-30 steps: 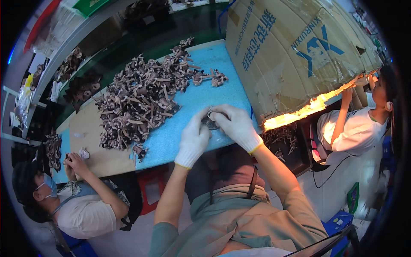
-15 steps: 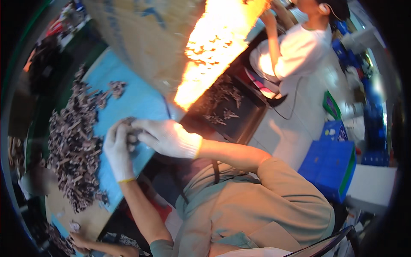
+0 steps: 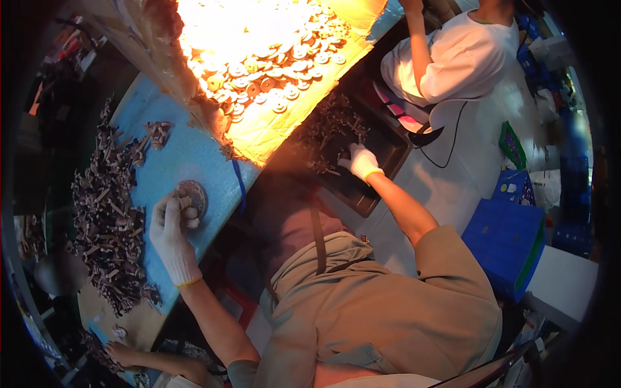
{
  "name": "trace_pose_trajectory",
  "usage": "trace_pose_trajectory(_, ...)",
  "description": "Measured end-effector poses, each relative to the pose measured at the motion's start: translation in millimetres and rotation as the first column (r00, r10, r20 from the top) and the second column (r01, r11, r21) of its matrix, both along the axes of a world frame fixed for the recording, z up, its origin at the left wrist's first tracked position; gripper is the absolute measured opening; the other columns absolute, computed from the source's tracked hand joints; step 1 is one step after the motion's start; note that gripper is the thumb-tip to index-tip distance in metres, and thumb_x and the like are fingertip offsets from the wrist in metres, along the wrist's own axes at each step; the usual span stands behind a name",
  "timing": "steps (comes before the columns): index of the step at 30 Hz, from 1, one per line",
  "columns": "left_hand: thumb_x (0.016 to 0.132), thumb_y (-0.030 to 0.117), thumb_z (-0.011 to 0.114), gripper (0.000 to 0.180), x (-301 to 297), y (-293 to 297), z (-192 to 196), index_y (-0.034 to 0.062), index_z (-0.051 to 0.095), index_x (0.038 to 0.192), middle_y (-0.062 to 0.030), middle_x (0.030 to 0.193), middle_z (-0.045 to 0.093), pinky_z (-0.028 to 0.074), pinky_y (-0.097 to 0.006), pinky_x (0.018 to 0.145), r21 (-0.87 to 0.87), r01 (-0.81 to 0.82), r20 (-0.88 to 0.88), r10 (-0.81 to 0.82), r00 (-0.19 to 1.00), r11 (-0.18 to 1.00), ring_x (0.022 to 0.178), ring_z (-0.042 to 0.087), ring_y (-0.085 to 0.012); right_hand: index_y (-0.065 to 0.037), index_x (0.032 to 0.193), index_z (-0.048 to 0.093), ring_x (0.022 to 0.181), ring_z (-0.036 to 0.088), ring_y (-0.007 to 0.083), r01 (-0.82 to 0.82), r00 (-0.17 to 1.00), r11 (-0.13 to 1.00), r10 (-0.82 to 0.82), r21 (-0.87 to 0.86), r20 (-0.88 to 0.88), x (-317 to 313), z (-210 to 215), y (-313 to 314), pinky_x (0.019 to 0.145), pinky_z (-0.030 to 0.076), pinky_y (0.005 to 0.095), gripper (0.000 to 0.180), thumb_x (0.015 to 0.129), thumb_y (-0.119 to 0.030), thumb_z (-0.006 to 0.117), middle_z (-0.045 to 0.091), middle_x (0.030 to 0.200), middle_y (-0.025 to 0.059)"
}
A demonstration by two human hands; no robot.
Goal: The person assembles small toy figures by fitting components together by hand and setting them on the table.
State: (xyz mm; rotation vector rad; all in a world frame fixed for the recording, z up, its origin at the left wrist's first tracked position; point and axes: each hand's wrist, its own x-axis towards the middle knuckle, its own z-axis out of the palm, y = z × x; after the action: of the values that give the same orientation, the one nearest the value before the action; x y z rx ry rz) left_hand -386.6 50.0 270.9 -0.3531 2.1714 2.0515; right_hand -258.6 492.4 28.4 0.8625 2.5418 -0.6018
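My left hand (image 3: 172,240), in a white knitted glove, is over the blue table top (image 3: 223,178). Its curled fingers grip the edge of a round, flat grey disc (image 3: 193,196). Left of it spreads a long heap of dark, branching small pieces (image 3: 107,233). Reaching down to the right, my right hand (image 3: 360,161), also gloved, is inside a black tray (image 3: 369,202). Its fingers are closed among more dark branching pieces (image 3: 331,129); what they hold, if anything, is hidden.
Ahead, a brightly lit cardboard box (image 3: 259,143) holds many small round pieces (image 3: 279,97). A person in white (image 3: 462,64) sits far right. Another person's hand (image 3: 123,354) is at the lower left. A blue box (image 3: 501,242) stands right; a cable (image 3: 458,139) crosses the floor.
My hands were together above the blue top. My right hand has moved away rightward and down into the tray. My left stays over the table with the disc, now plainly seen.
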Motion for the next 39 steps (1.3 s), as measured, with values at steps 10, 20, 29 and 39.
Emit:
trace_pose_trajectory(10,0.110,0.027,0.063,0.050,9.0,-15.9,10.2,-0.0069,0.057,0.146,-0.0097,0.109,0.073,0.057,-0.027,0.073,0.042,0.085,-0.016,-0.084,0.996,0.996,0.086,0.069,-0.0132,-0.001,0.121,0.068,0.061,0.060,0.0098,0.158,0.905,0.754,-0.369,-0.637,-0.213,21.0,27.5,-38.0,0.055,0.053,0.0310,0.032,0.104,-0.028,0.069,0.069,0.088,0.0077)
trace_pose_trajectory(20,0.099,0.018,0.076,0.047,12.5,-20.8,-7.0,-0.0008,0.064,0.141,-0.0093,0.104,0.076,0.056,-0.028,0.067,-0.228,0.146,-0.088,-0.170,0.982,0.963,0.079,0.069,-0.0107,-0.004,0.146,0.054,0.087,0.075,0.0225,-0.544,0.801,0.624,0.187,-0.562,-0.568,-77.4,269.3,-232.7,0.076,0.060,0.0369,0.049,0.105,-0.027,0.069,0.075,0.108,0.0144)
trace_pose_trajectory(29,0.100,0.021,0.072,0.046,0.9,-30.8,-0.7,-0.0010,0.063,0.139,-0.0128,0.093,0.076,0.057,-0.032,0.066,-0.305,0.237,-0.091,-0.275,0.957,0.923,0.067,0.069,-0.0143,-0.005,0.142,0.054,0.099,0.073,0.0481,-0.800,0.509,0.600,0.695,0.018,-0.508,-161.0,299.7,-295.2,0.089,0.057,0.0551,0.050,0.106,-0.039,0.061,0.074,0.109,0.0290)
trace_pose_trajectory(39,0.103,0.028,0.070,0.048,-5.1,-22.9,4.8,-0.0018,0.062,0.140,-0.0156,0.124,0.071,0.055,-0.035,0.098,0.206,0.081,-0.394,0.007,0.919,0.975,0.111,0.069,-0.0208,-0.002,0.117,0.063,0.081,0.078,0.0391,-0.850,0.309,0.343,0.939,0.401,-0.149,-162.1,312.1,-322.5,0.066,0.063,0.0496,0.030,0.098,-0.024,0.065,0.074,0.096,0.0209)
